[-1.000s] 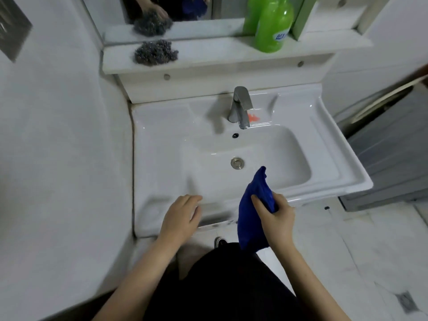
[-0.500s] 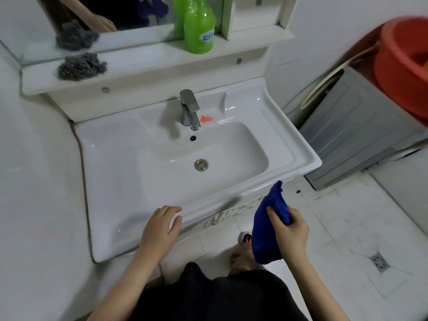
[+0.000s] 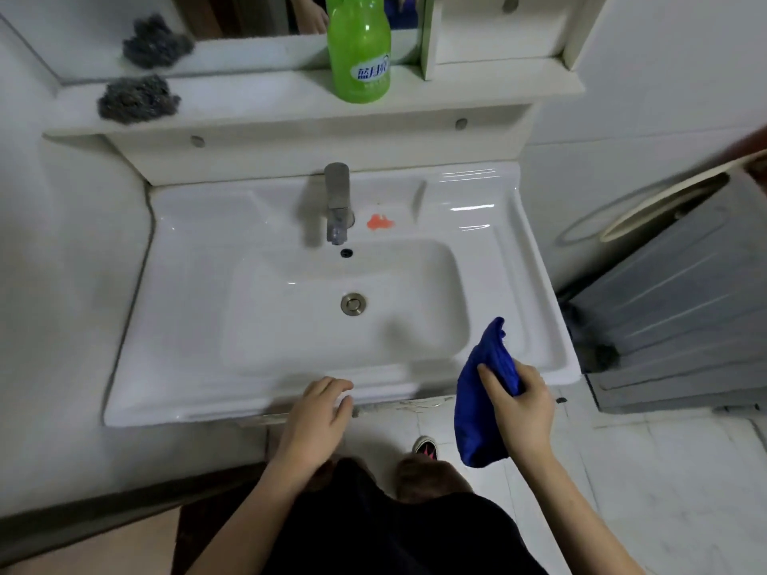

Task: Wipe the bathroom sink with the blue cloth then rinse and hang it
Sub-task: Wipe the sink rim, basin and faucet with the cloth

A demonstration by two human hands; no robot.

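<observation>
Risk of missed spot: orange stain (image 3: 379, 221) just right of the tap (image 3: 338, 203), upper middle of the frame; easy to skip if the wipe covers only the basin.
Risk of slipping cloth: blue cloth (image 3: 483, 402) gripped at its middle only, long lower end hanging free below the sink's front edge; may slide out or brush the floor once wet and heavy.
Risk of knocking things: green bottle (image 3: 359, 51) upright on the shelf (image 3: 477, 91) above the tap, grey scrubber (image 3: 137, 101) at the shelf's left end; a wide sweep along the back rim may tip the bottle.
Right hand: right hand (image 3: 521, 408) at lower right of the frame, fingers curled tight around the blue cloth, thumb pressed on it.
Cloth against hand: bunched, upper tip above the fingers and over the right rim of the sink (image 3: 199, 367), rest hanging left of the wrist.
Cloth against sink: probably not touching the surface; cannot tell for sure.
Left hand: left hand (image 3: 321, 412) at lower middle, holding nothing, fingers loosely together and bent over the front edge of the sink.
Progress, as judgement: wipe not yet begun, basin looks dry, no water from the tap.
</observation>
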